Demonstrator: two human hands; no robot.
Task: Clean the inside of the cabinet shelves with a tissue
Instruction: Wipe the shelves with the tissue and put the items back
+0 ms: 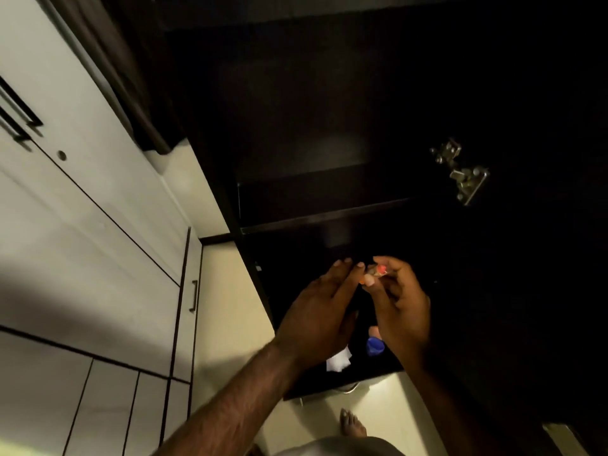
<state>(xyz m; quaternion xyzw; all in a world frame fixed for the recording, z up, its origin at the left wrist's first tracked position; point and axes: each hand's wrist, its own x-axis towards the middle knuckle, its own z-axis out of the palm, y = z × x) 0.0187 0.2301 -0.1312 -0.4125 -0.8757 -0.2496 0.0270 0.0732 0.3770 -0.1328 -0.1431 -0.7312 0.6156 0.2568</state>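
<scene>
Tissue (339, 361) and blue object (375, 345) lie partly hidden behind left hand (316, 314), spread, and right hand (403, 306), pinching orange item (379, 270).

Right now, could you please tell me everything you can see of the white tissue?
The white tissue is a crumpled, thin-looking paper piece lying on the dark bottom shelf near its front edge. The left hand hides its upper left part without holding it. A blue object sits just right of it, apart.

Two hands (316, 320) (403, 311), one tissue (339, 361), one object (378, 271)
</scene>
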